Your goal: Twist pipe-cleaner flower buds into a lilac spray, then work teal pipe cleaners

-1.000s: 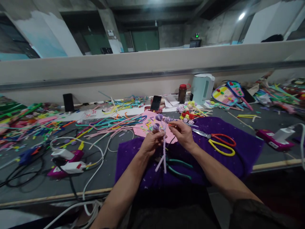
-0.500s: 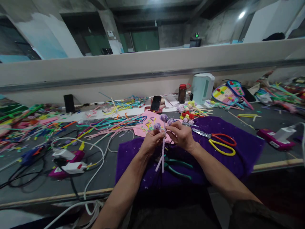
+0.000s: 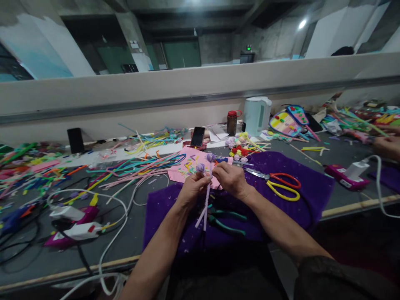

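Near the tabletop's (image 3: 131, 235) front edge, the left hand (image 3: 191, 188) pinched the lilac stem (image 3: 206, 198), best held steady, while the right hand's (image 3: 231, 178) curled fingers hid any grip.

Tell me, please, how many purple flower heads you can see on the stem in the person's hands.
2: one flower head tops the stem, another flower head sits lower, near the left hand. More may be hidden behind the right hand.

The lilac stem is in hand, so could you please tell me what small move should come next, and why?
Probably a small twist by the right hand near the purple heads, the left hand bracing the lilac stem: the right fingertips sit close to its upper part, and the length below looks wound.
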